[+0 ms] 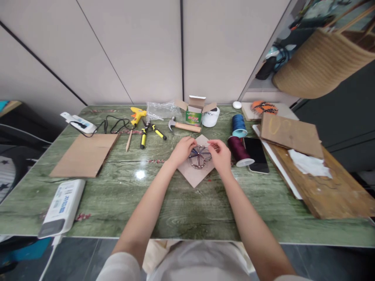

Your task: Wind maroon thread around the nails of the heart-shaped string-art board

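A square tan board (195, 178) lies cornerwise on the table in front of me. On it sits a round wheel-shaped piece (199, 158) of metal nails or pins, crossed by dark thread like spokes. My left hand (184, 151) is at the ring's upper left, fingers curled and closed against its edge. At the upper right, my right hand (219, 156) has thumb and fingers pinched together by the rim. Whatever either pinch holds is too small to make out. A maroon thread spool (238, 149) lies just right of my right hand.
Behind the board are a claw hammer (186, 125), an open green box (193, 117) and a white spool (211, 117). Pliers (150, 132), a glue gun (137, 116) and cardboard (84, 155) lie left. Rightward are a blue spool (239, 125), a phone (256, 155) and wooden boards (331, 195).
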{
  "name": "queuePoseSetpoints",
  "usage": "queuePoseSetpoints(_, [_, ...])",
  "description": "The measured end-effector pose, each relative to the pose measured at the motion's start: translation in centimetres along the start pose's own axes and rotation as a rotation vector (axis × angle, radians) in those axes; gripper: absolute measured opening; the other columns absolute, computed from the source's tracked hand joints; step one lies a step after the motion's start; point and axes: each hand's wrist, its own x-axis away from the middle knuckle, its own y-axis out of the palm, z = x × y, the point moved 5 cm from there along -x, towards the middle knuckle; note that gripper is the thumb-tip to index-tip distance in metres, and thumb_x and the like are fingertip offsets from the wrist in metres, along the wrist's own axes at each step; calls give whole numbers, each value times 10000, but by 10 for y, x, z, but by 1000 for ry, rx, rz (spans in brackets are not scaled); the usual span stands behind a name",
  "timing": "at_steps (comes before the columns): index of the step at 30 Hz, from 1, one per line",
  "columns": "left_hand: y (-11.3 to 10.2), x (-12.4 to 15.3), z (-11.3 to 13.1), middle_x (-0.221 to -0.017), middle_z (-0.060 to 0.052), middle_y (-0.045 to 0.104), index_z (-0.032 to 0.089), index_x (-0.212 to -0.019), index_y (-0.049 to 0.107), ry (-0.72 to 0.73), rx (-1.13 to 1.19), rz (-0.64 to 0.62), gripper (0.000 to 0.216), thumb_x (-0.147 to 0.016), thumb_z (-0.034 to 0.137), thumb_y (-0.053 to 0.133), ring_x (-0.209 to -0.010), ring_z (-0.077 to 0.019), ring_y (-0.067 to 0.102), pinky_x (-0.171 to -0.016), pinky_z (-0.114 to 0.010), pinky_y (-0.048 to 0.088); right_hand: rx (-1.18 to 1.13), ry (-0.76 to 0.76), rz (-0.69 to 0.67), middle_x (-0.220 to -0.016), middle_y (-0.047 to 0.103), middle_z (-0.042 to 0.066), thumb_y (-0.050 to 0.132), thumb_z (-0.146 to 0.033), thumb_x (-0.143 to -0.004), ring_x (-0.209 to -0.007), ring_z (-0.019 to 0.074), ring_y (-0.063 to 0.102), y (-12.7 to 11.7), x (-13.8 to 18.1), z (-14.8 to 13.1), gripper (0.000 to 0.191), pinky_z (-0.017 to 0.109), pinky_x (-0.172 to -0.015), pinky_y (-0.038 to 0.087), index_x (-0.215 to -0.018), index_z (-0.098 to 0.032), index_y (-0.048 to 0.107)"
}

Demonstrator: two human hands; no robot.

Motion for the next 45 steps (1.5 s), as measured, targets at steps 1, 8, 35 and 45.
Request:
queuePoseSetpoints(1, [0, 1, 2, -925, -50, 597, 168, -897, 592, 19, -43, -15, 168, -888, 189, 426, -923, -163, 512, -840, -281, 408, 57, -29, -11, -845, 658, 35, 505, -234, -769, -721, 174, 573, 0, 1, -3, 188, 327, -717, 455, -890, -206, 646])
queuePoseSetpoints(8, [-5, 2, 10, -953, -67, 578, 184, -930, 600, 157, -361, -95, 183, -896, 240, 429, -964, -200, 470, -839, -317, 388, 219, -66, -132, -828, 698, 18, 514, -227, -767, -677, 172, 566, 3, 5, -13, 200, 335, -729, 445, -887, -229, 673])
queuePoseSetpoints(35, [-4, 19, 15, -1003, -88, 593, 204, -1016, 602, 81, -441, -68, 227, -885, 213, 417, -999, -234, 471, -804, -353, 388, 243, -93, -289, -758, 713, -2, 518, -255, -784, -594, 173, 625, 15, 18, -24, 316, 346, -679, 491, -1078, -273, 633])
queuePoseSetpoints(45, [-2, 26, 8, -1141, -50, 601, 211, -1121, 559, 40, -343, -27, 276, -904, 214, 388, -1033, -213, 482, -854, -356, 399, 286, -12, -270, -723, 717, 20, 463, -385, -859, -728, 203, 675, 2, 8, -12, 323, 342, -750, 480, -1088, -234, 633])
